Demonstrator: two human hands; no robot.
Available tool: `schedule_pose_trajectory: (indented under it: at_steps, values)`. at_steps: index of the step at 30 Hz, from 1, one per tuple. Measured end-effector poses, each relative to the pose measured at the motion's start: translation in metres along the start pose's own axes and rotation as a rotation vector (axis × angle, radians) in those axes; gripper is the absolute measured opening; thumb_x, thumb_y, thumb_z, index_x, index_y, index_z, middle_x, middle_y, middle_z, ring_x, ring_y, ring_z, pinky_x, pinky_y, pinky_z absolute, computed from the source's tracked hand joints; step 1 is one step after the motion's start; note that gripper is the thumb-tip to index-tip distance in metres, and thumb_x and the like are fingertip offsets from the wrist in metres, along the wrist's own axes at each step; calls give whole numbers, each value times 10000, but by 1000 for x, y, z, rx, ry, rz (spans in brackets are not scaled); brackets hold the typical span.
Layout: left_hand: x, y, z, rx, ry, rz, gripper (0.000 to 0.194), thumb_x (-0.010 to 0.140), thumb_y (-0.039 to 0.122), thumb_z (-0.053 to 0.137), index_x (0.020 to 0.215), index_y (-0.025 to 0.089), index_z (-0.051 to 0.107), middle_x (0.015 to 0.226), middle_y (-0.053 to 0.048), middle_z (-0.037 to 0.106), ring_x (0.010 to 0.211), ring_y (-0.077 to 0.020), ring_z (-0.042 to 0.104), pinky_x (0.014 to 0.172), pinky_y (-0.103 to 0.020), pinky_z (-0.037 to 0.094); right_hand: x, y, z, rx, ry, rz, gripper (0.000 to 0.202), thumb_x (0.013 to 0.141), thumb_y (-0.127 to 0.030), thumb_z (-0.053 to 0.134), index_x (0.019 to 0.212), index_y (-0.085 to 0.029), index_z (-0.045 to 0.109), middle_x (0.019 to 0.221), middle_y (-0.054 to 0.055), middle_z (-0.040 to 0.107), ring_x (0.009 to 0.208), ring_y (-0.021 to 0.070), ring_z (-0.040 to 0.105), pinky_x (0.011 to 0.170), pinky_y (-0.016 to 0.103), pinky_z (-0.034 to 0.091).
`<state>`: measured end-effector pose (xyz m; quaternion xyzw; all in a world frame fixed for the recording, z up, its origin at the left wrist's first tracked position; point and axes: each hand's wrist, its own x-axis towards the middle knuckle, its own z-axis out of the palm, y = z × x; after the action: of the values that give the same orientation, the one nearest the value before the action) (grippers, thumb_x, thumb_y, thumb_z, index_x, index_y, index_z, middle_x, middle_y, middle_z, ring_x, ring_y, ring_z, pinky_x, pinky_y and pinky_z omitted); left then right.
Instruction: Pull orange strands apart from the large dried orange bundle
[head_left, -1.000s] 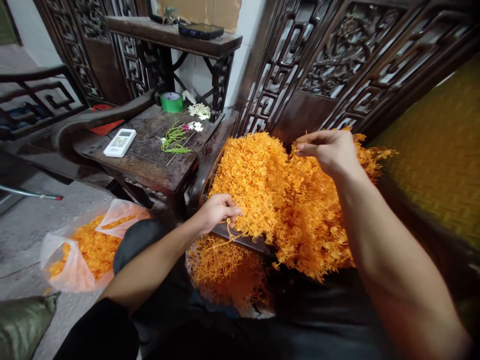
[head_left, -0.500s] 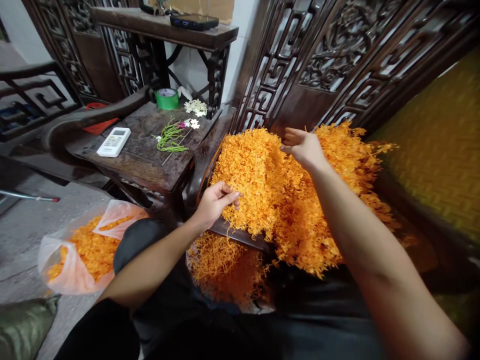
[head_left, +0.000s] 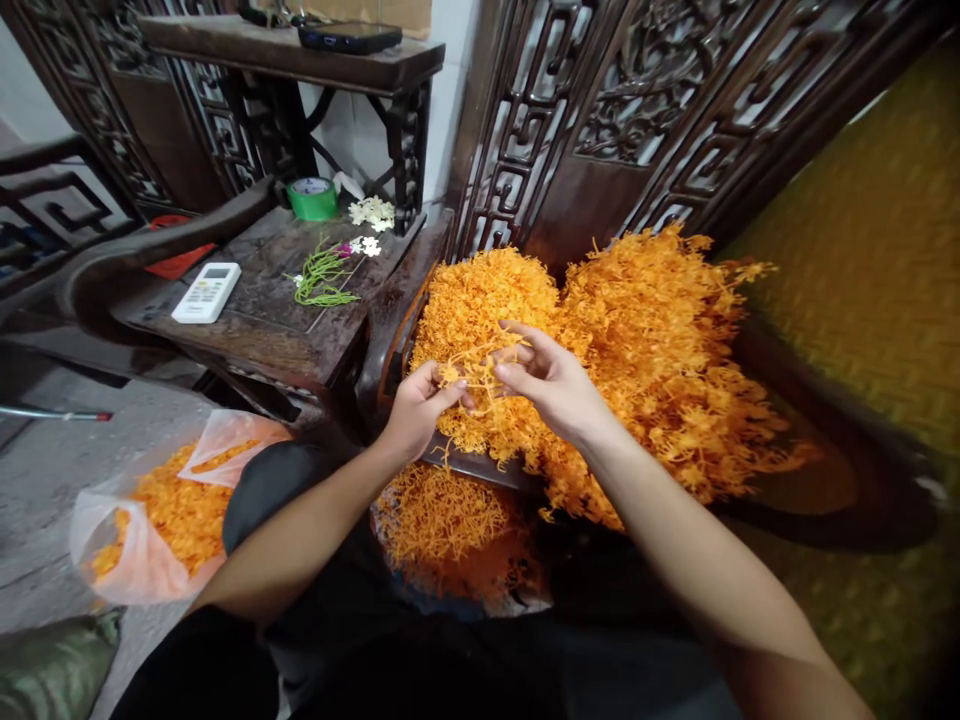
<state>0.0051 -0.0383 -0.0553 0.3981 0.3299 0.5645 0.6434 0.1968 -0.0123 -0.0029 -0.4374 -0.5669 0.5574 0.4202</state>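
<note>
A big heap of orange flowers (head_left: 645,330) lies on the dark wooden seat, in two mounds. Over the left mound (head_left: 495,285), my left hand (head_left: 424,405) pinches a thin orange flower strand at its fingertips. Facing it from the right, my right hand (head_left: 551,380) has thumb and fingers closed around a small orange sprig (head_left: 480,365). The two hands are close together, with thin strands spanning the gap. Below the seat edge sits a pile of orange stems (head_left: 442,515).
To the left, a wooden side table (head_left: 277,335) bears a white remote (head_left: 206,292), green tape (head_left: 313,199), green stems (head_left: 324,275) and white flowers (head_left: 371,212). A plastic bag (head_left: 150,560) of orange petals rests on the floor. A phone (head_left: 350,37) lies on the higher stand.
My right hand has moved left and down from the heap to beside my left hand, now with an orange sprig. The camera view has shifted slightly.
</note>
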Motion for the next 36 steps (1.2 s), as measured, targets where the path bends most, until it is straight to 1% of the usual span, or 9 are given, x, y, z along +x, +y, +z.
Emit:
schedule_pose_trajectory:
  at_steps: [4,8,11,15,18,22,29,32,36]
  values:
    - [0,-3,8,-23,-5,6,278,826,341,796,910,188,580,745,3,688,687,-130,641,740,-288,516,-14,3,-4,-85,16,-132,857,788,-431,819,1524,-311,397,1069,46,607,855,161,665,772,332,615]
    - [1,-10,16,-5,-13,16,265,846,331,784,867,191,560,724,9,686,668,-129,652,742,-292,521,-29,7,-5,-360,255,-378,1020,827,-411,801,1636,-385,181,1243,98,540,910,202,637,715,379,611]
    - [2,-16,20,38,-35,26,281,860,341,776,831,195,538,729,0,705,655,-129,657,726,-288,518,-34,7,-9,-782,419,-604,818,852,-353,795,1570,-374,405,1243,126,537,1044,276,577,789,463,593]
    - [5,-19,22,134,-67,60,279,888,349,747,821,194,526,715,-11,724,672,-133,672,728,-279,511,-35,0,-18,-1051,315,-727,214,961,-233,647,1144,-286,745,1210,117,648,1098,290,577,868,495,554]
    - [9,-14,24,138,12,49,319,824,356,789,782,190,520,627,6,684,566,-119,629,620,-258,490,-35,-5,-27,-788,296,-716,140,978,-228,626,949,-257,760,1038,65,744,971,237,662,864,456,569]
    - [14,-4,31,-22,81,-65,399,652,314,867,734,188,498,688,-6,684,519,-121,617,458,-240,447,-31,-5,-40,-327,589,-565,119,900,-373,751,858,-263,759,877,41,740,809,211,697,730,397,584]
    - [14,1,38,-88,108,-99,409,665,249,859,729,187,460,654,11,642,434,-46,487,400,-170,287,-24,-5,-43,-319,682,-565,125,864,-383,787,807,-272,774,808,42,729,719,208,694,702,412,576]
    - [15,2,32,-98,95,-132,405,687,220,850,727,189,448,608,38,578,434,-38,458,409,-165,246,-20,-16,-66,-184,787,-551,148,805,-344,831,745,-244,741,759,39,703,600,165,640,615,372,539]
    - [17,4,24,-184,117,-126,377,720,165,829,739,189,453,573,68,497,444,-38,430,420,-162,247,-22,-34,-110,153,980,-743,256,713,-356,881,665,-225,666,744,37,670,540,127,587,517,320,458]
